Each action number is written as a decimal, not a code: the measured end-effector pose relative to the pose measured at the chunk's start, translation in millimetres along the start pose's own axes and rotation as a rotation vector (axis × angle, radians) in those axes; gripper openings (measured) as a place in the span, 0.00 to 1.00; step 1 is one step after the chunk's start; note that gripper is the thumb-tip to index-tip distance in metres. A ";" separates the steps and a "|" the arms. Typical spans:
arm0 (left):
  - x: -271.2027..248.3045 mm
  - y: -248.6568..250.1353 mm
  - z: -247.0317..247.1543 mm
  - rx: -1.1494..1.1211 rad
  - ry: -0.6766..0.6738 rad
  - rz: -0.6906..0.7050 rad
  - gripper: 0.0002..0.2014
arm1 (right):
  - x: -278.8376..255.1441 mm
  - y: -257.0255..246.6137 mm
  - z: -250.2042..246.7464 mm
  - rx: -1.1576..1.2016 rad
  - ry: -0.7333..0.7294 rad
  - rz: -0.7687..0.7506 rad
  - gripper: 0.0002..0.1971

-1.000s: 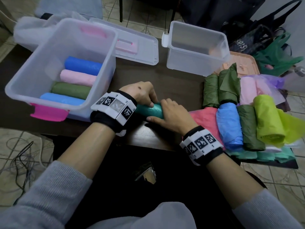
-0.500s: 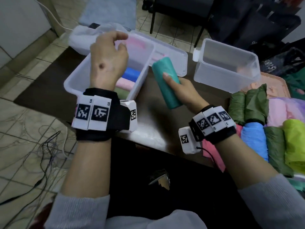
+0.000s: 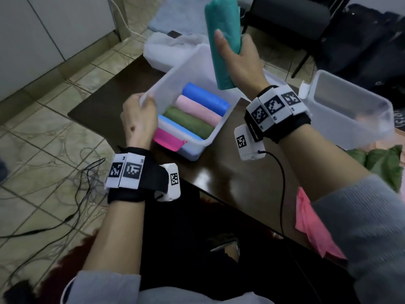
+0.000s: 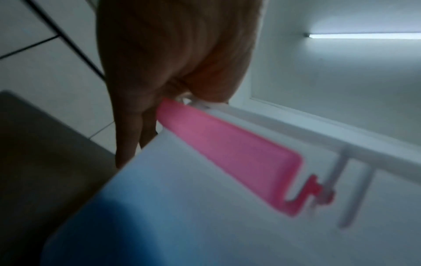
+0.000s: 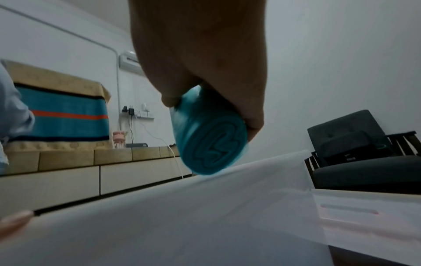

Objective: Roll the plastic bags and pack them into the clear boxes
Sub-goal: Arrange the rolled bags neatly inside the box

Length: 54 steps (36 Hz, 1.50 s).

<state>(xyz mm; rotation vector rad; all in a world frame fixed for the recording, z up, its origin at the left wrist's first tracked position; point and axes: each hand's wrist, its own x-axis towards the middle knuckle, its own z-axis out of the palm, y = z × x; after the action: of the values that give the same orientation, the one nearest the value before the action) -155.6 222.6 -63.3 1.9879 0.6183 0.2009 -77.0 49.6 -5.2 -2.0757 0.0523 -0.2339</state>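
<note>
My right hand (image 3: 237, 55) grips a teal rolled bag (image 3: 222, 38) and holds it upright in the air above the far end of the clear box (image 3: 223, 126). The roll's spiral end (image 5: 213, 145) shows in the right wrist view. Inside the box lie several rolls: blue (image 3: 206, 99), pink (image 3: 197, 110), olive green (image 3: 188, 125) and light blue at the near end. My left hand (image 3: 140, 113) grips the box's near left rim, by its pink latch (image 3: 168, 140); the left wrist view shows the fingers (image 4: 182, 86) over that rim beside the pink latch (image 4: 230, 153).
A second clear box (image 3: 350, 110) stands empty at the right on the dark table (image 3: 236, 178). Green rolled bags (image 3: 381, 159) and a flat pink bag (image 3: 313, 227) lie at the right edge. A box lid (image 3: 271, 77) lies behind. Cables (image 3: 65, 194) trail on the tiled floor.
My right hand has lifted the teal roll from the table up and across, over the box. My left hand left the roll, rose, then came down onto the box's rim.
</note>
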 end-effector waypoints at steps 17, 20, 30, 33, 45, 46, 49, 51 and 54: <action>-14.9 -26.1 5.3 -0.233 0.146 0.161 0.12 | 25.7 4.6 3.3 -0.949 -0.317 -0.037 0.29; -17.2 -30.8 5.7 -0.263 0.171 0.186 0.11 | 29.9 1.0 2.9 -0.945 -0.312 -0.025 0.29; -17.3 -34.7 7.0 -0.321 0.186 0.223 0.10 | 21.5 4.3 6.8 -0.995 -0.083 -0.243 0.26; -15.6 -35.8 6.8 -0.325 0.194 0.222 0.10 | 16.7 6.9 2.9 -1.012 -0.091 -0.299 0.24; -18.2 -32.1 5.0 -0.338 0.144 0.268 0.11 | 28.3 26.6 -4.1 -1.153 -0.347 -0.161 0.15; -18.7 -31.6 5.4 -0.336 0.141 0.274 0.11 | 29.5 27.5 -4.6 -1.156 -0.351 -0.158 0.14; -17.4 -31.7 5.3 -0.335 0.144 0.281 0.11 | 32.2 30.1 -3.8 -1.132 -0.350 -0.144 0.15; -15.9 -32.9 4.9 -0.344 0.143 0.278 0.11 | 31.6 31.3 -2.5 -1.116 -0.332 -0.148 0.16; -16.7 -33.7 4.7 -0.345 0.141 0.274 0.10 | 29.1 33.9 -1.1 -1.112 -0.296 -0.180 0.17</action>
<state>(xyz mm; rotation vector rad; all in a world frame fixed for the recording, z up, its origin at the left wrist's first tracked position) -179.4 222.9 -92.7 1.7246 0.3661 0.5799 -46.7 27.9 -29.9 -3.2068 -0.2393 0.0255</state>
